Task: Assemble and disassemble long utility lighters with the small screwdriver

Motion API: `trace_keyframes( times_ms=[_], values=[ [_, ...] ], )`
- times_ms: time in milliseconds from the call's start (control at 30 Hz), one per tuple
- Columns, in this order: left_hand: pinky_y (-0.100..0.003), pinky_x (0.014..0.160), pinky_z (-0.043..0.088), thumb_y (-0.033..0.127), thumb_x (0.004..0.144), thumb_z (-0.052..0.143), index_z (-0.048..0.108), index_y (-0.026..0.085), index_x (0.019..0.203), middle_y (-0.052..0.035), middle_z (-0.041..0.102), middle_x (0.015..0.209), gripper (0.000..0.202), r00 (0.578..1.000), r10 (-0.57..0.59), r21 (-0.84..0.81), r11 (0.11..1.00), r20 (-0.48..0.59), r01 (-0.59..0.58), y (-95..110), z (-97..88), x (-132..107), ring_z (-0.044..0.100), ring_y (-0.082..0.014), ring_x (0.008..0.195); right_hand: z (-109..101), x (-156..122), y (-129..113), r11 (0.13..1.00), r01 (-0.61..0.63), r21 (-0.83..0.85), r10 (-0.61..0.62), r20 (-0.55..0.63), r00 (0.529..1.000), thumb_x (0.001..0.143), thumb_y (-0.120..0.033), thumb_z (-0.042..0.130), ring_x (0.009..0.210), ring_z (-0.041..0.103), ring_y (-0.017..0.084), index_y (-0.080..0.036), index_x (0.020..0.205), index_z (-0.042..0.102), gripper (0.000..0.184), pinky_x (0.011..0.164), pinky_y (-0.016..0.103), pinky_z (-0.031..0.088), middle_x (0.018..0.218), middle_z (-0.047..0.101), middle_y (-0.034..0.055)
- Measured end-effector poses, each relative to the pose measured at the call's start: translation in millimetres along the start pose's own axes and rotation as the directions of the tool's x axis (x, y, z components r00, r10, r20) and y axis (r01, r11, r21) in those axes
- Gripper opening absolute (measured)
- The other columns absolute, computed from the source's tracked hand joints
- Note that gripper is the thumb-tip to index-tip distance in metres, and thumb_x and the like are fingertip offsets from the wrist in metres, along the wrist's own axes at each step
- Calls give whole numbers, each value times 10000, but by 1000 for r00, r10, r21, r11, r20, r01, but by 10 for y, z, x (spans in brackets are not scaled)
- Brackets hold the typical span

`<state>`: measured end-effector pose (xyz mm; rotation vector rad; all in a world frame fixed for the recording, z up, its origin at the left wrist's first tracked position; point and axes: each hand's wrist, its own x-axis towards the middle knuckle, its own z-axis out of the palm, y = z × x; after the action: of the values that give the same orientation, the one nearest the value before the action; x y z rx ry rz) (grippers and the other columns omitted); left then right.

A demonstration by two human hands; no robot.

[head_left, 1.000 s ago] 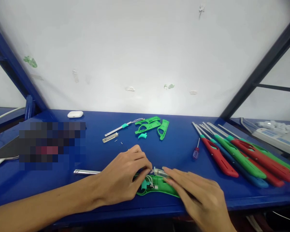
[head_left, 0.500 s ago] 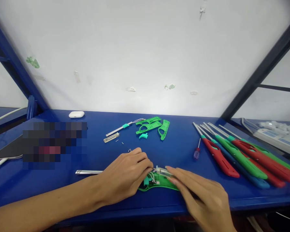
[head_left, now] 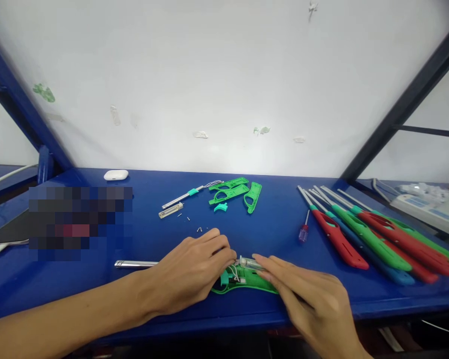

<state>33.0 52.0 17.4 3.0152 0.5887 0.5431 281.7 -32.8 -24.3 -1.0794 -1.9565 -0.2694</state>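
Note:
In front of me on the table lies an opened lighter: a green handle half [head_left: 260, 282] with a teal trigger [head_left: 225, 277], thin white wires [head_left: 235, 271] and a metal tube [head_left: 134, 264] reaching out to the left. My left hand [head_left: 200, 267] lies over the join of tube and handle, its thumb and fingers pinched at the tip of a clear fuel tank [head_left: 248, 263]; what they grip is hidden. Between thumb and fingers, my right hand [head_left: 314, 296] is closed on that tank, which sits at the handle's upper edge.
Loose green handle halves [head_left: 230, 193], a teal trigger [head_left: 220, 207], another tube [head_left: 179, 198], a clear tank [head_left: 171, 210] and small screws [head_left: 199, 229] lie behind. At right are a screwdriver [head_left: 303, 233] and several long lighters [head_left: 340, 239]. A white case [head_left: 115, 175] rests at back left.
Both hands keep nearly the same hold on the lighter parts. The whole view has shifted slightly, and the right fingertips have barely moved along the fuel tank.

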Motion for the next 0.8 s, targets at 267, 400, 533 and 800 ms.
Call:
trace_keyframes(
  times_ms=[267, 400, 533, 800],
  values=[
    [-310, 612, 433, 67, 1041, 484, 678, 139, 1092, -59, 662, 996, 212, 1000, -6, -33, 999, -3, 6, 0, -9, 10, 555, -215, 852, -60, 12, 22, 998, 36, -41, -34, 49, 998, 998, -93, 665, 1025, 810, 153, -219, 1323, 722, 353, 909, 187, 630, 1107, 846, 2],
    [-314, 552, 367, 58, 1040, 472, 689, 135, 1064, -63, 667, 985, 231, 1000, 7, -29, 1000, -14, -7, 9, 2, 4, 548, -209, 839, -59, 28, -14, 1000, 9, -20, -8, 36, 999, 1012, -85, 622, 998, 817, 162, -234, 1293, 741, 340, 874, 198, 647, 1064, 852, -21],
    [-320, 518, 334, 41, 1017, 497, 695, 134, 1038, -59, 668, 967, 219, 999, 9, -35, 999, -32, -10, 12, 9, 1, 538, -205, 818, -55, 28, -23, 1000, -2, -2, 2, 30, 1000, 1011, -75, 609, 1007, 816, 180, -250, 1302, 744, 365, 855, 219, 659, 1070, 851, -22],
    [-311, 629, 451, 134, 1074, 499, 711, 165, 1064, -45, 711, 984, 215, 999, -30, -116, 993, -38, 25, -6, -14, 11, 596, -207, 847, -51, 11, -14, 1000, 7, -27, -7, 3, 1000, 991, -58, 647, 988, 821, 174, -251, 1294, 744, 372, 863, 219, 658, 1072, 851, -11]
  ],
)
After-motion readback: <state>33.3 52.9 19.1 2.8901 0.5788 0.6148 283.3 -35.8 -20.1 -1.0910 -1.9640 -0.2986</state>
